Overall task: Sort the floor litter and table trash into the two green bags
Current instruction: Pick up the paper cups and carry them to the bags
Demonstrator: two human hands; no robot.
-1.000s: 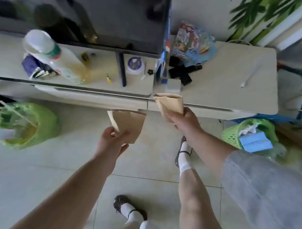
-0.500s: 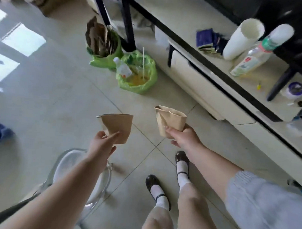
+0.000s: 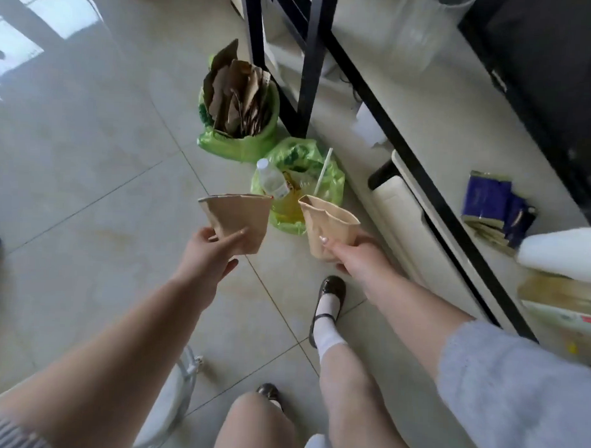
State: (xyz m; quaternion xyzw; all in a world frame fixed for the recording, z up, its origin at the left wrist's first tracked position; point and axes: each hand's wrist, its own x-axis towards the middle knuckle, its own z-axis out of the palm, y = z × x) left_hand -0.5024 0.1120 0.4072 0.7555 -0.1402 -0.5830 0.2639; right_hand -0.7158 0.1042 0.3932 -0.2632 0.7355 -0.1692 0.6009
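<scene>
Plainly, each hand carries one flattened brown paper cup out in front of the body, above the floor tiles and short of the bags. The left hand (image 3: 210,254) pinches the left cup (image 3: 235,218) by its narrow base, thumb in front and fingers behind, so the wide mouth points away, ready to drop. The right hand (image 3: 350,254) grasps the crumpled right cup (image 3: 327,225) low down in the same way.

Both green bags stand on the floor against the black leg at the cabinet's near edge. The farther bag (image 3: 238,138) is stuffed with brown cardboard; the nearer bag (image 3: 298,187) holds a plastic bottle (image 3: 272,181) and a straw (image 3: 322,171). Judging by that split, the cups probably belong with the cardboard, so they need carrying past the nearer bag.
</scene>
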